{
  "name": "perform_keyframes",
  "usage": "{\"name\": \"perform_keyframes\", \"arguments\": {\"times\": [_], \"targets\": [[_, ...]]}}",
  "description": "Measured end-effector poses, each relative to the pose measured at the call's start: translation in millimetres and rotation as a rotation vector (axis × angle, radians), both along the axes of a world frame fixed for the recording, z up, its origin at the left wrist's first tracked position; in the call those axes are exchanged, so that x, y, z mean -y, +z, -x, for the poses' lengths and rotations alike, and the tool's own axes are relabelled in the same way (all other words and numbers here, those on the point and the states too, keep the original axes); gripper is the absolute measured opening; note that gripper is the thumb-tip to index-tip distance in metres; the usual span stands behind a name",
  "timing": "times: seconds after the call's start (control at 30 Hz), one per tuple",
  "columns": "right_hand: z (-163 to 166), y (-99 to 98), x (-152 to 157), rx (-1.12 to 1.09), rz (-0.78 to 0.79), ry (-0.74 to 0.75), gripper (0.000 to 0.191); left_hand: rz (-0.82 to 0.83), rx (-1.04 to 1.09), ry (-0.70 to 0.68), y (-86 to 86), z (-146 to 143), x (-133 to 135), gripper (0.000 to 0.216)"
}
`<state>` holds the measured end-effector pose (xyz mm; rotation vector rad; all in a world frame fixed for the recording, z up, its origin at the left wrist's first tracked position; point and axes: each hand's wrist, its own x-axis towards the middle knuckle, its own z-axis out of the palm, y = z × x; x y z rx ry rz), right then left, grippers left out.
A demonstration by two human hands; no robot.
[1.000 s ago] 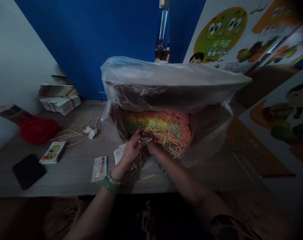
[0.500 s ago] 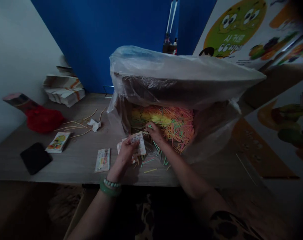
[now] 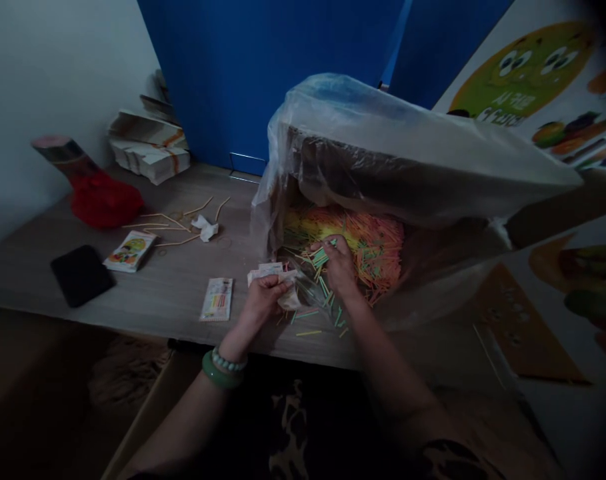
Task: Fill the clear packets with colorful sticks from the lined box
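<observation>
A large box lined with a clear plastic bag (image 3: 383,140) lies open on its side on the wooden table (image 3: 173,293), filled with thin coloured sticks (image 3: 373,243). My right hand (image 3: 339,265) reaches into its mouth and is closed on a small bunch of green sticks (image 3: 321,256). My left hand (image 3: 261,303), with a green bangle and bead bracelet on the wrist, holds a small paper packet (image 3: 277,277) just in front of the box. Loose sticks (image 3: 310,320) lie scattered on the table under my hands.
A filled packet (image 3: 217,299) lies left of my hands. Further left are another printed packet (image 3: 131,251), a black phone (image 3: 81,274), a red net bag (image 3: 105,200), long thin sticks (image 3: 167,223), crumpled paper (image 3: 205,228) and stacked flat cartons (image 3: 150,150). Printed cardboard leans at right.
The camera has swung so everything sits further right. My right hand went deeper into the box and picked up green sticks. My left hand drew the packet back toward me.
</observation>
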<state>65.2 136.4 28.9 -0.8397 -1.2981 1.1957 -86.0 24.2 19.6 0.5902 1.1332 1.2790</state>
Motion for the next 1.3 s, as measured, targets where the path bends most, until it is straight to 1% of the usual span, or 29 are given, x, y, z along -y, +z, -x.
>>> {"name": "perform_keyframes", "arguments": {"times": [0.1, 0.17, 0.23, 0.3, 0.4, 0.5, 0.67, 0.77, 0.87, 0.97, 1.07, 1.17, 1.3], "targets": [[6, 6.6, 14, -0.195, 0.094, 0.073, 0.019, -0.039, -0.074, -0.022, -1.9, -3, 1, 0.035], [9, 11.9, 21, -0.267, 0.13, 0.097, 0.019, -0.031, -0.152, -0.025, -3.3, -5, 2, 0.034], [12, 20.3, 28, -0.311, 0.14, 0.11, 0.02, -0.013, -0.214, 0.001, -4.1, -8, 4, 0.034], [15, 31.7, 37, -0.335, 0.123, 0.112, 0.021, -0.008, -0.246, 0.025, -3.7, -10, 5, 0.032], [20, 49.2, 50, -0.337, 0.056, 0.127, 0.019, -0.029, -0.278, 0.031, 0.4, -12, 6, 0.029], [22, 59.0, 62, -0.348, 0.002, 0.155, 0.016, -0.073, -0.258, 0.03, 7.8, -14, 6, 0.029], [16, 55.8, 66, -0.32, 0.001, 0.131, 0.017, -0.104, -0.129, -0.049, 15.2, -19, 8, 0.033], [11, 53.7, 65, -0.266, -0.012, 0.1, 0.017, -0.086, -0.195, -0.041, 15.5, -21, 9, 0.031], [10, 57.6, 66, -0.254, -0.027, 0.095, 0.016, -0.082, -0.287, -0.007, 18.1, -23, 10, 0.028], [13, 63.7, 71, -0.266, -0.045, 0.109, 0.016, -0.076, -0.271, -0.015, 22.7, -25, 10, 0.028], [16, 65.1, 75, -0.307, -0.07, 0.138, 0.012, -0.092, -0.24, -0.046, 27.3, -27, 9, 0.027], [18, 60.0, 76, -0.32, -0.077, 0.158, 0.009, -0.122, -0.249, -0.086, 31.9, -26, 9, 0.028], [16, 50.5, 76, -0.273, -0.057, 0.164, 0.01, -0.145, -0.247, -0.156, 36.6, -24, 13, 0.029]]}}
